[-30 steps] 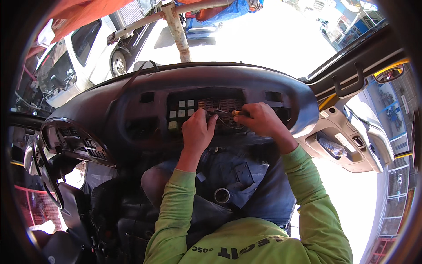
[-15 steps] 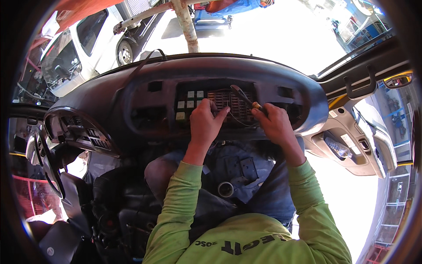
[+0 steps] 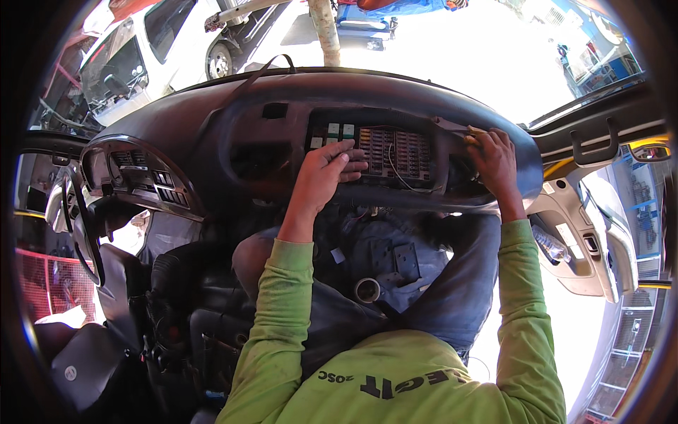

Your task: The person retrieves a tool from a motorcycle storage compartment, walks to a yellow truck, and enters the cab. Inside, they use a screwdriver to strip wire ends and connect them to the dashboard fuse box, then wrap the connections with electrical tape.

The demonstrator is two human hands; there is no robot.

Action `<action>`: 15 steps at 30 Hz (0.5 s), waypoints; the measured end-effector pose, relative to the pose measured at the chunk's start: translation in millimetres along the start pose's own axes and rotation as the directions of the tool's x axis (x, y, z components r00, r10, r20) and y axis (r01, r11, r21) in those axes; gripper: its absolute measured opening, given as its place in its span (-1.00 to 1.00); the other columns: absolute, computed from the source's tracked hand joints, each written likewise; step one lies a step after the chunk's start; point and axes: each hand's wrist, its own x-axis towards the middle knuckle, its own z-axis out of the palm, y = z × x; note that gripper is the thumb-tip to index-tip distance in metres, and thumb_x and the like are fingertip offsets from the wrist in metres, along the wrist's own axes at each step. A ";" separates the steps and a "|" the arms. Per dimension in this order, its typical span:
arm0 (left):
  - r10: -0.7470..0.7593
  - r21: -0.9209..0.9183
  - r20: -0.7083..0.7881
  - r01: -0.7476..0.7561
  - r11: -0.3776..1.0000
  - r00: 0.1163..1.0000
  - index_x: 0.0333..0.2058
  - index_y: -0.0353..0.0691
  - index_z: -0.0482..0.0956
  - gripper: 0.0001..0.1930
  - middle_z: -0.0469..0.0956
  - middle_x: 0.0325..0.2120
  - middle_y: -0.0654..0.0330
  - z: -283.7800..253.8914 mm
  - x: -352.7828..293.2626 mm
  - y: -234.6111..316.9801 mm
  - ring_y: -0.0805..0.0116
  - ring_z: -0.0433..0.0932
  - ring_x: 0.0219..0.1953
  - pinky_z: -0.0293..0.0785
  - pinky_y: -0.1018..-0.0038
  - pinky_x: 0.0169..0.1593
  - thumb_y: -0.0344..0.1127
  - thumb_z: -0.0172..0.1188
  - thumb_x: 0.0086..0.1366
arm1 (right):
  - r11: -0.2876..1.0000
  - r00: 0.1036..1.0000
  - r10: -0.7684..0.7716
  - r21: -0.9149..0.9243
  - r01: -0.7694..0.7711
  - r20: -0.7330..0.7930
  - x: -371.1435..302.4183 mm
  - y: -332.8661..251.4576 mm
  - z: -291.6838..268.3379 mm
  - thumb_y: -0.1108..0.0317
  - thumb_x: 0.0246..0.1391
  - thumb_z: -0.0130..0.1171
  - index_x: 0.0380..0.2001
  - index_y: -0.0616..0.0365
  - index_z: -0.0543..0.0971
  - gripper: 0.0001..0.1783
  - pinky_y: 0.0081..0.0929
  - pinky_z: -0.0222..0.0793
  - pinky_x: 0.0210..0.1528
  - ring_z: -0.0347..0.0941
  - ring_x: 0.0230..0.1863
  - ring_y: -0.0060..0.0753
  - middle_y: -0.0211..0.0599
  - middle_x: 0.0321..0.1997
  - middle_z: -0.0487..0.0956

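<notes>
The fuse box (image 3: 378, 152) sits uncovered in the dashboard, with rows of small fuses and pale square relays (image 3: 333, 130) at its left. A thin light wire (image 3: 390, 167) hangs in a curve across the fuses. My left hand (image 3: 326, 169) hovers over the left part of the box, fingers stretched and slightly apart, holding nothing. At the box's upper right corner, my right hand (image 3: 492, 157) grips pliers (image 3: 452, 126) with yellow-and-dark handles; their narrow jaws point left along the dashboard's face.
The dark dashboard (image 3: 332, 85) curves around the opening, with an instrument cluster (image 3: 145, 177) and steering wheel (image 3: 78, 240) at left. Below, a round cup-like opening (image 3: 367, 290) shows between my legs. The door (image 3: 575, 233) stands at right, a plastic bottle (image 3: 551, 245) in its pocket.
My left hand has let go of the thin wire and opened its fingers. The right hand has carried the pliers right, away from the fuses. The view has shifted slightly.
</notes>
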 end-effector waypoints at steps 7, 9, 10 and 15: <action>0.007 0.030 -0.036 -0.006 1.000 0.999 0.43 -0.40 0.22 -0.51 0.61 0.09 -0.15 -2.2 -3.2 2.1 0.10 0.72 -0.01 0.69 0.33 0.01 -0.49 -0.12 0.58 | 0.990 0.986 0.142 0.012 -0.142 -0.081 -3.9 -33.2 -12.2 0.27 0.17 0.34 0.01 0.09 0.65 -0.66 -0.06 0.33 0.25 0.48 0.18 0.02 -0.16 0.03 0.66; 0.036 0.080 -0.059 -0.031 0.996 0.998 0.44 -0.37 0.21 -0.50 0.62 0.08 -0.13 -2.5 -5.6 2.3 0.11 0.74 -0.05 0.69 0.35 -0.03 -0.49 -0.12 0.58 | 0.950 0.944 0.297 0.143 -0.277 -0.142 -11.1 -55.3 -24.0 0.28 0.17 0.36 -0.06 0.12 0.67 -0.71 -0.20 0.41 0.18 0.57 0.10 -0.07 -0.18 0.03 0.68; 0.060 0.118 -0.070 -0.051 0.992 0.996 0.44 -0.35 0.21 -0.50 0.62 0.08 -0.12 -2.8 -7.5 2.6 0.12 0.74 -0.08 0.70 0.36 -0.05 -0.49 -0.12 0.58 | 0.840 0.904 0.428 0.375 -0.393 -0.010 -21.9 -69.8 -30.2 0.30 0.18 0.35 -0.07 0.15 0.67 -0.72 -0.25 0.45 0.11 0.61 0.03 -0.11 -0.15 -0.04 0.69; 0.093 0.173 -0.107 -0.073 0.982 0.990 0.42 -0.32 0.26 -0.51 0.67 0.01 -0.07 -3.6 -17.1 7.7 0.17 0.76 -0.18 0.68 0.42 -0.16 -0.50 -0.12 0.57 | 0.491 0.788 -0.059 0.706 -0.511 0.612 -83.2 -149.2 -12.9 0.35 0.18 0.36 -0.07 0.21 0.66 -0.72 -0.21 0.53 -0.01 0.67 -0.11 -0.03 -0.07 -0.17 0.70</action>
